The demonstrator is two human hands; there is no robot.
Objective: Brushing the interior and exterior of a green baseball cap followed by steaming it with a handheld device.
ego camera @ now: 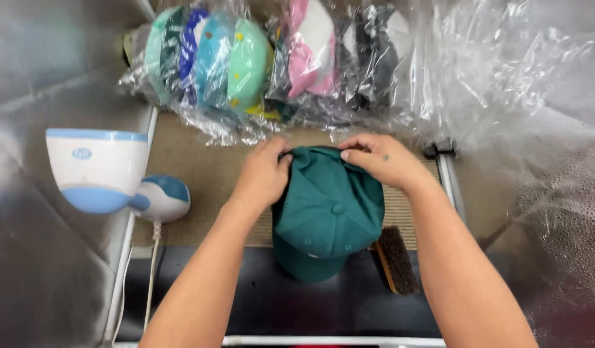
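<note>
Fingers: both hands, left hand (262,174) and right hand (381,161), pinching the far edge of the green cap (329,212)
Cap: dark green, button on top, lying mid-table (200,167)
Around: brush (395,259) just right, steamer (107,174) left, bagged caps (258,61) behind

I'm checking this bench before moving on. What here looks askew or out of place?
Little stands out. The brush lies tilted, its top partly tucked under the green cap that the left hand and right hand grip at its far edge. The bagged caps stand in a row; the steamer sits at the left.
</note>
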